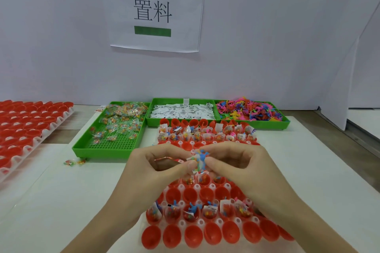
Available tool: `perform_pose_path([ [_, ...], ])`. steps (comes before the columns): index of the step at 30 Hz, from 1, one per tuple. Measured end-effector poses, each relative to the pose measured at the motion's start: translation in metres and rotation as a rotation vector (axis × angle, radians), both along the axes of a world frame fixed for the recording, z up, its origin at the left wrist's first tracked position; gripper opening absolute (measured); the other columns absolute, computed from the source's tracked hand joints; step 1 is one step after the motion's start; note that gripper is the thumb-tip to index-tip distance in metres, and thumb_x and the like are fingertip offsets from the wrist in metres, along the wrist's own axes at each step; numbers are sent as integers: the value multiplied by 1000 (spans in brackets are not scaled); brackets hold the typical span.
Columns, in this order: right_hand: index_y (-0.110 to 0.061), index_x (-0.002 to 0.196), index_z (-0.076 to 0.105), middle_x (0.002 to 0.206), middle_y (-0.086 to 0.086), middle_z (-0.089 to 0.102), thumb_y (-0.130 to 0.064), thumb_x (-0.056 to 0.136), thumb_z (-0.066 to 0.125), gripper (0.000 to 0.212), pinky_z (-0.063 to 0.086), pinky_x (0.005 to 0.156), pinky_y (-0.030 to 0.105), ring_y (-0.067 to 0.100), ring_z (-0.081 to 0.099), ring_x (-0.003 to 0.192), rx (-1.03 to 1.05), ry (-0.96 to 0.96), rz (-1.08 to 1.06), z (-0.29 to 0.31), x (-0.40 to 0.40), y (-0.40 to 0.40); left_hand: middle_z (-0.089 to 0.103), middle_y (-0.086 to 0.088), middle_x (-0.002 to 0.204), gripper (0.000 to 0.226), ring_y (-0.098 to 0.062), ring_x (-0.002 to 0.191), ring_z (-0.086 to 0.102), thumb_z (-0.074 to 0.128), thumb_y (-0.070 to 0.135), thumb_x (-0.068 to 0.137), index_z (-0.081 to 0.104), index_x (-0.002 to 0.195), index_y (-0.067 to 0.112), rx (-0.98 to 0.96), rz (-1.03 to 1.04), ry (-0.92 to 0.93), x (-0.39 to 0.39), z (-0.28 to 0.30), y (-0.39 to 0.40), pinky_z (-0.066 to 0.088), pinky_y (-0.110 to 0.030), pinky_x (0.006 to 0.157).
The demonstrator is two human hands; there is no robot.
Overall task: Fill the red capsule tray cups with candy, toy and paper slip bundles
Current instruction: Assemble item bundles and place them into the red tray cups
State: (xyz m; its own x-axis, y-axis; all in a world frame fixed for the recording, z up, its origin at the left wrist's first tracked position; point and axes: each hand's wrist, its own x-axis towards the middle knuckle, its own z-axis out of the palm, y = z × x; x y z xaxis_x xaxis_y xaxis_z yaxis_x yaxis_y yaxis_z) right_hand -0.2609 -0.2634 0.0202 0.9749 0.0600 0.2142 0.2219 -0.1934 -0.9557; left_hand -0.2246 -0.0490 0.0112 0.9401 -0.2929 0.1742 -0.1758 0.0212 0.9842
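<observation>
While above the red capsule tray [205, 234] | left hand [153, 163] and right hand [236, 162] fingers [190, 164] pinch bundle [199, 161] between them

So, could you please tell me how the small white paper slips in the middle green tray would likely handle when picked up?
The small white paper slips look thin and flat, so probably very light and floppy. They lie heaped and overlapping in the middle green plastic tray, so several may lift together. One stands against the tray's back wall, suggesting they shift easily.

White table [308, 170], green trays [107, 146], capsule trays [205, 232]
</observation>
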Motion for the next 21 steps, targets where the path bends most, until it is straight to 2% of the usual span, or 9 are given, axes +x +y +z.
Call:
perform_pose_path([
  [7,-26,95,81,86,-4,79,-16,84,82,16,61,78,24,13,76,82,-114,-83,-109,2,-10,-14,79,-11,83,12,-24,80,78,87,8,72,82,83,11,4,-85,-6,-8,0,-10,59,-19,71],
  [11,-23,88,81,84,-5,78,-16,83,84,9,61,77,24,13,76,80,-176,-99,-90,2,-12,-21,79,-11,83,14,-26,79,79,87,12,71,83,84,14,33,-108,-30,-13,1,-19,60,-21,72],
  [15,-19,92,81,87,-3,79,-14,85,82,8,62,80,28,14,76,83,-185,-63,-5,0,-17,-29,79,-10,82,13,-27,75,79,88,18,72,81,83,16,50,-95,-61,-16,-3,-31,61,-24,69],
  [19,-16,96,81,89,0,79,-10,88,78,10,59,78,21,15,76,84,-165,-46,47,3,-26,-46,78,-10,81,23,-30,75,78,90,21,71,75,89,18,23,-93,-72,-20,-6,-45,65,-37,69],
  [21,-19,97,81,90,-1,79,-13,90,75,11,57,78,17,14,76,84,-173,-38,54,6,-32,-58,78,-6,80,28,-24,75,78,90,27,72,75,96,24,75,-80,-139,-20,-5,-53,64,-33,72],
])
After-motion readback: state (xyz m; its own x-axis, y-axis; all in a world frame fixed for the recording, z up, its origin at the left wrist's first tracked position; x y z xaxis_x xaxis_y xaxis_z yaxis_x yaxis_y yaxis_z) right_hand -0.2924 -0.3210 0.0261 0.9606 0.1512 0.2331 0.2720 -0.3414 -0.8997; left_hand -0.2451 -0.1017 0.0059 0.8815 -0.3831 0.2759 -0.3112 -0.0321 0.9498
